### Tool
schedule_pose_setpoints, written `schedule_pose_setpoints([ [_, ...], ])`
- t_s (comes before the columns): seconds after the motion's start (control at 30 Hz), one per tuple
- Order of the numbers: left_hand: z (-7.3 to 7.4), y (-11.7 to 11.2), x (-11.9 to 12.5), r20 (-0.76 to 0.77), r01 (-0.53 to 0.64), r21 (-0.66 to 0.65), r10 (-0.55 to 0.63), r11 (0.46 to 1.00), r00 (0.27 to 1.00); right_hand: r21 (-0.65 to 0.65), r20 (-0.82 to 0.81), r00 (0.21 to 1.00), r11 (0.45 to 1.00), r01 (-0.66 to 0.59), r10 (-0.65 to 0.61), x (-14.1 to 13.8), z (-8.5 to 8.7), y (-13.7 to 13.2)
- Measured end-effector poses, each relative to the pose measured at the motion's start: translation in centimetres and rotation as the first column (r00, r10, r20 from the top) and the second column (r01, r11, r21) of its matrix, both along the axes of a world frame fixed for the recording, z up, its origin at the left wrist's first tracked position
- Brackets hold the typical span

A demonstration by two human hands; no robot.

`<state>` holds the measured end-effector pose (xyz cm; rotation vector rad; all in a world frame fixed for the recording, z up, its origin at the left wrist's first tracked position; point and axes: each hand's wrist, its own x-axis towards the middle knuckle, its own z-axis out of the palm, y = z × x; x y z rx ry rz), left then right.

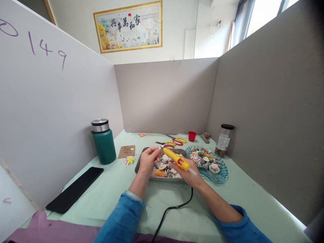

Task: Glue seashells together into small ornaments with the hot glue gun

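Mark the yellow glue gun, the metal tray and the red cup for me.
Yellow glue gun (173,156), head view: its body.
Metal tray (165,179), head view: front edge.
Red cup (192,136), head view: side wall.

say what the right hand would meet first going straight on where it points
Likely the left hand, since the yellow glue gun held in the right hand aims toward it, though depth is unclear.

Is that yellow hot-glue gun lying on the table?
No, the right hand holds the yellow hot-glue gun up near the left hand.

Tray (167,180) partly behind the hands (146,162).
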<state>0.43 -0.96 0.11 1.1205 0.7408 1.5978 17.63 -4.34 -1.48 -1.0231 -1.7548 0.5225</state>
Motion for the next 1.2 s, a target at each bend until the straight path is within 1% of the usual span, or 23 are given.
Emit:
schedule_pose_setpoints([
  [0.23,-0.31,0.25,-0.16,-0.001,0.000,0.014,0.000,1.000,1.000,0.052,0.044,0.999,0.998,0.021,-0.024,0.13,0.02,-0.01],
  [0.4,-0.14,0.13,-0.10,-0.008,0.009,0.022,-0.009,1.000,1.000,0.033,-0.021,0.998,0.998,0.059,-0.058,0.29,0.02,0.05],
  [0.47,-0.04,0.05,-0.09,-0.009,0.012,0.022,-0.012,1.000,1.000,0.039,-0.023,0.998,0.997,0.060,-0.059,0.30,0.05,0.03],
  [0.7,-0.05,0.02,-0.09,-0.003,0.019,0.004,-0.019,1.000,1.000,0.190,0.114,0.993,0.982,0.014,-0.037,0.08,0.26,-0.28],
  [0.9,0.00,-0.03,-0.07,0.008,0.027,0.002,-0.027,1.000,1.000,0.221,0.126,0.990,0.975,0.032,-0.061,0.16,0.46,-0.35],
  [1.07,0.05,-0.03,-0.14,0.008,0.033,0.000,-0.033,0.999,0.999,0.256,0.114,0.989,0.965,0.059,-0.091,0.24,0.27,-0.15],
  [1.2,-0.01,-0.03,-0.16,0.005,0.041,-0.001,-0.041,0.999,0.999,0.261,0.120,0.989,0.964,0.056,-0.090,0.29,0.20,-0.12],
])
